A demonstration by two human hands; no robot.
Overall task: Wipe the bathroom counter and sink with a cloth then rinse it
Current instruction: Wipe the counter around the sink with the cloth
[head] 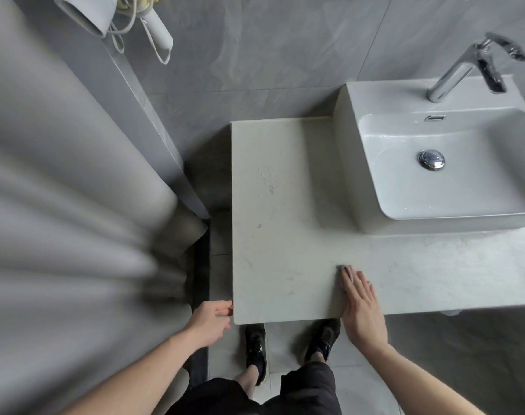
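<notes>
A pale stone counter (279, 205) fills the middle of the view, with a white vessel sink (452, 181) standing on its back right part. My right hand (361, 307) lies flat near the counter's front edge, fingers together, pressing a small grey cloth (344, 272) that shows only at my fingertips; most of it is hidden under the hand. My left hand (211, 320) touches the counter's front left corner with its fingertips and holds nothing. A chrome tap (470, 67) rises behind the basin, and a chrome drain plug (431, 159) sits in the bottom.
A grey shower curtain (69, 205) hangs close on the left. A white hair dryer (84, 16) with its cord hangs on the tiled wall at the top left. My feet in black shoes (255, 348) stand on the floor under the counter's front edge.
</notes>
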